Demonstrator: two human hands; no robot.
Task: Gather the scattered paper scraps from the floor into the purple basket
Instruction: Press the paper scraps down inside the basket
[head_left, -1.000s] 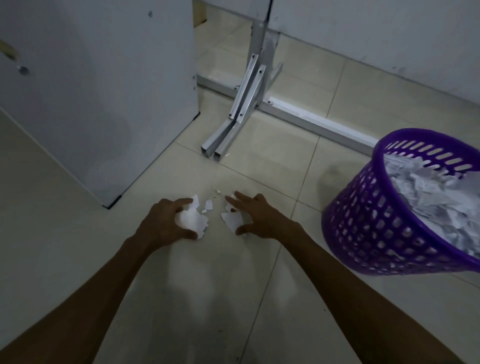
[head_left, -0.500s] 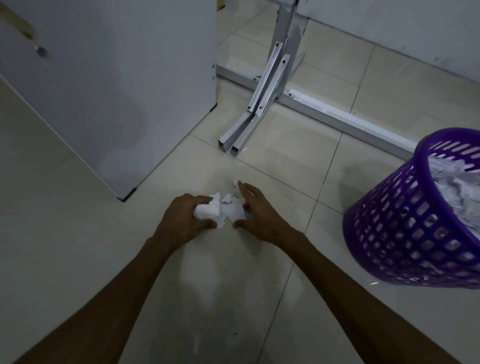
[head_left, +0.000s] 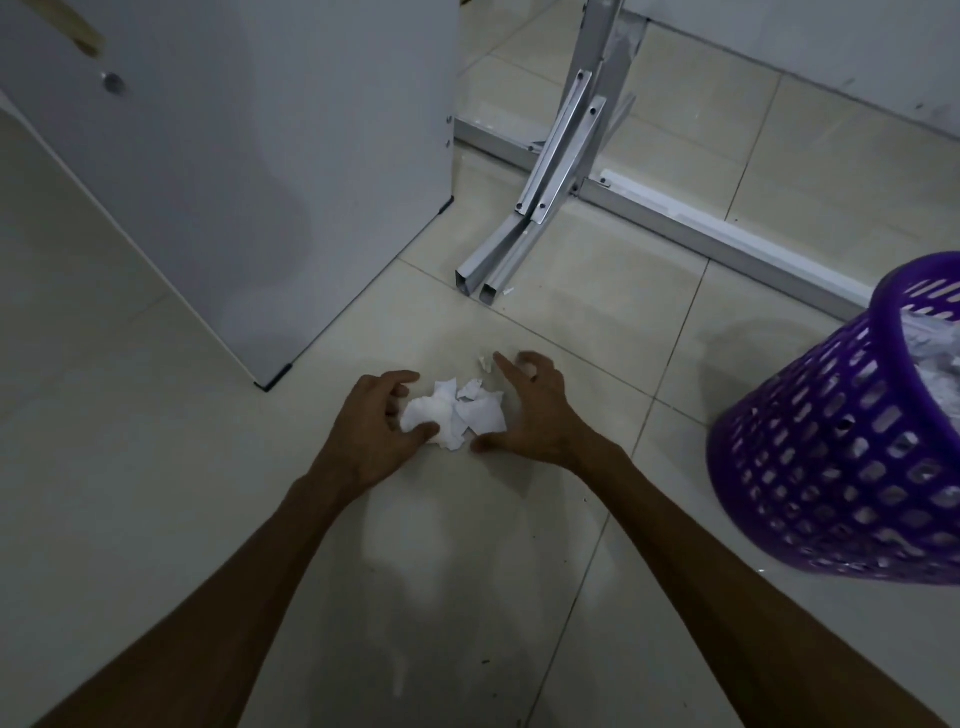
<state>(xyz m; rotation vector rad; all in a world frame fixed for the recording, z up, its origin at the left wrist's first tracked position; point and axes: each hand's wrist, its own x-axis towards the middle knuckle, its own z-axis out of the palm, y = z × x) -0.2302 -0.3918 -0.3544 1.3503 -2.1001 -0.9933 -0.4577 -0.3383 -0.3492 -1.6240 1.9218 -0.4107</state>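
A small heap of white paper scraps (head_left: 457, 413) lies on the tiled floor between my hands. My left hand (head_left: 371, 423) cups its left side, with curled fingers and the thumb pinching the crumpled wad. On the heap's right is my right hand (head_left: 532, 413), fingers spread and arched above the floor, thumb down by the heap's lower edge. One tiny scrap (head_left: 485, 362) lies apart, just beside my right index fingertip. The purple basket (head_left: 831, 457) stands tilted at the right edge, with paper scraps (head_left: 935, 348) showing inside it.
A white cabinet panel (head_left: 260, 182) rises at the left, its corner close to my left hand. A grey metal frame leg (head_left: 540, 182) and floor rail (head_left: 727, 244) run behind the scraps. A white wall (head_left: 831, 41) closes the back.
The scraps have been pushed from two separate bits into one heap. My right hand's fingers have since lifted and spread off the paper. The view has shifted, so the basket sits further right.
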